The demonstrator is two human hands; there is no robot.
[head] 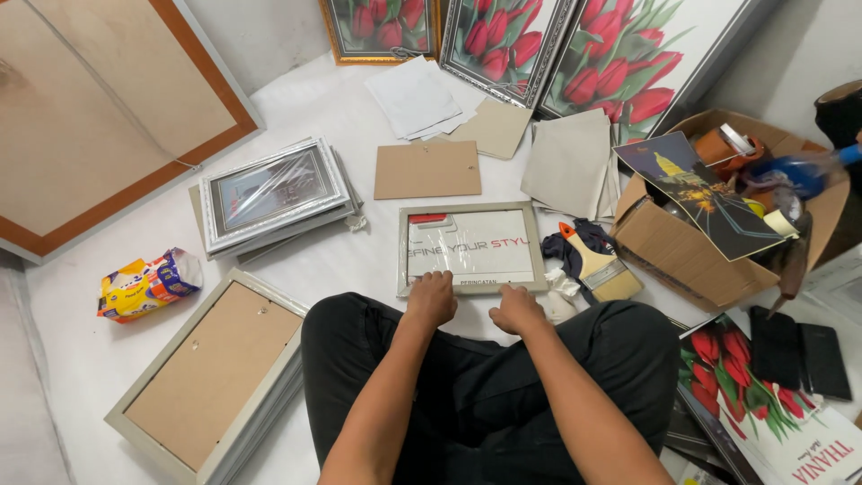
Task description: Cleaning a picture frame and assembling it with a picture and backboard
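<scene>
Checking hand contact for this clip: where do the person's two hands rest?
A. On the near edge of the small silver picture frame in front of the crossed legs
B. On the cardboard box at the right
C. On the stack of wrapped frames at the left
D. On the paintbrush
A: the left hand and the right hand both sit on the bottom edge of the small silver picture frame, with the paintbrush lying untouched beside it.

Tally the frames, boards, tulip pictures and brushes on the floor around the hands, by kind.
Small frame under the left hand and right hand: 1
Other frame stacks: 2
Loose backing boards: 3
Tulip pictures along the wall: 3
Paintbrush: 1
Total: 10
</scene>
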